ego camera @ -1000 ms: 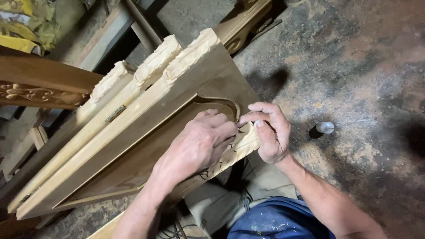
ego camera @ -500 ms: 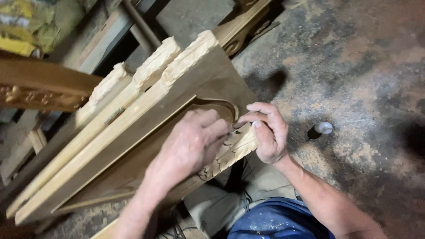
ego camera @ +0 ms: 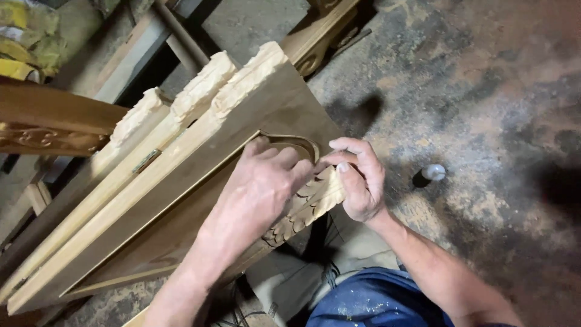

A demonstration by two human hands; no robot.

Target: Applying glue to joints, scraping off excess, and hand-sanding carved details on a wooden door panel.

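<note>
- Biggest thing here: the long wooden panel (ego camera: 181,200), slanting from lower left up to the middle, resting on the person's lap above the concrete floor (ego camera: 484,91).
- Along its near edge sits the carved leaf moulding (ego camera: 308,203), and that's where both hands are working.
- Left hand (ego camera: 266,181) lies flat, fingers together, pressing down on the panel and moulding beside the curved recess.
- Right hand (ego camera: 360,178) pinches the moulding's end between thumb and fingertips.
- To do it well, I'd say: keep the left palm bearing down so the piece can't skate, and steer the end with small pinches.
- More carved timbers (ego camera: 200,91) crowd the far side, limiting room.
- Smallest: a little white bottle (ego camera: 431,174) on the floor, well apart.
</note>
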